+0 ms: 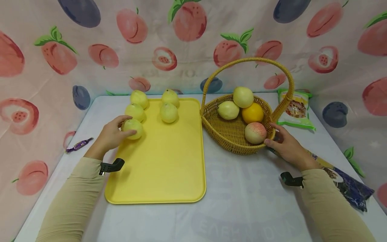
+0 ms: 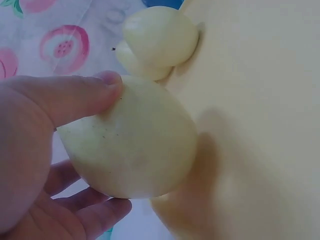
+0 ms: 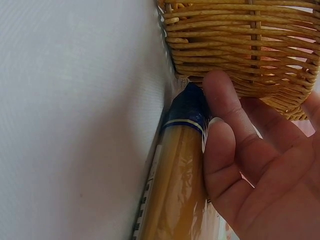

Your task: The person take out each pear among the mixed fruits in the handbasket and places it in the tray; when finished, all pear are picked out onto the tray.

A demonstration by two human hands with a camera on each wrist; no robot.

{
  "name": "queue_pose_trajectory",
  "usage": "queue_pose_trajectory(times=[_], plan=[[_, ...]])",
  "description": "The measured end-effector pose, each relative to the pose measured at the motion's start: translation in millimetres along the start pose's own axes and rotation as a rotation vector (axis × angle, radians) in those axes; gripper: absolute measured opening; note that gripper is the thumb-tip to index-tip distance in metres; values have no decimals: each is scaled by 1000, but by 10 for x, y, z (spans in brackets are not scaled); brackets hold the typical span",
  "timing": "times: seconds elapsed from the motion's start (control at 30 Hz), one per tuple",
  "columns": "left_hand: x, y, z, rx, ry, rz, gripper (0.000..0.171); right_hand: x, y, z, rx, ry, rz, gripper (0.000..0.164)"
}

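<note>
At the left edge of the yellow tray (image 1: 163, 161), my left hand (image 1: 113, 132) holds a pale green pear (image 1: 132, 129) between thumb and fingers. The left wrist view shows this pear (image 2: 135, 140) close up, its rounded end outside the grip. Across the table, my right hand (image 1: 288, 148) grips the near right side of a wicker basket (image 1: 223, 136). Its fingers bend against the woven wall, beside the end of a pasta packet (image 3: 180, 175). In the basket lie an orange (image 1: 252, 113), a peach (image 1: 255, 132) and two pale yellow-green fruits (image 1: 243, 96).
More pears (image 1: 168, 112) stand in two groups at the tray's back. A purple wrapped candy (image 1: 79, 145) lies left of the tray. Behind the basket's right side is a green snack bag (image 1: 296, 109). The basket's tall handle (image 1: 248, 59) arches above it.
</note>
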State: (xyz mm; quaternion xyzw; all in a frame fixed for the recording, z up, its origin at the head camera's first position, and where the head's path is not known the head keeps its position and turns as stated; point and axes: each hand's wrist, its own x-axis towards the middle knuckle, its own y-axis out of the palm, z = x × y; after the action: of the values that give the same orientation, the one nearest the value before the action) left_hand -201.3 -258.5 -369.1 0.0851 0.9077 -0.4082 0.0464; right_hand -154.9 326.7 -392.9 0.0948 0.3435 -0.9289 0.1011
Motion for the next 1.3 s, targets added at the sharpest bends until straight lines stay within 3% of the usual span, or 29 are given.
queue_pose_trajectory(times=[0.8, 1.3], plan=[[84, 12, 133, -30, -21, -56, 69, 20, -1, -32, -9, -27, -14, 92], [97, -21, 126, -37, -56, -34, 77, 16, -9, -32, -4, -32, -11, 92]])
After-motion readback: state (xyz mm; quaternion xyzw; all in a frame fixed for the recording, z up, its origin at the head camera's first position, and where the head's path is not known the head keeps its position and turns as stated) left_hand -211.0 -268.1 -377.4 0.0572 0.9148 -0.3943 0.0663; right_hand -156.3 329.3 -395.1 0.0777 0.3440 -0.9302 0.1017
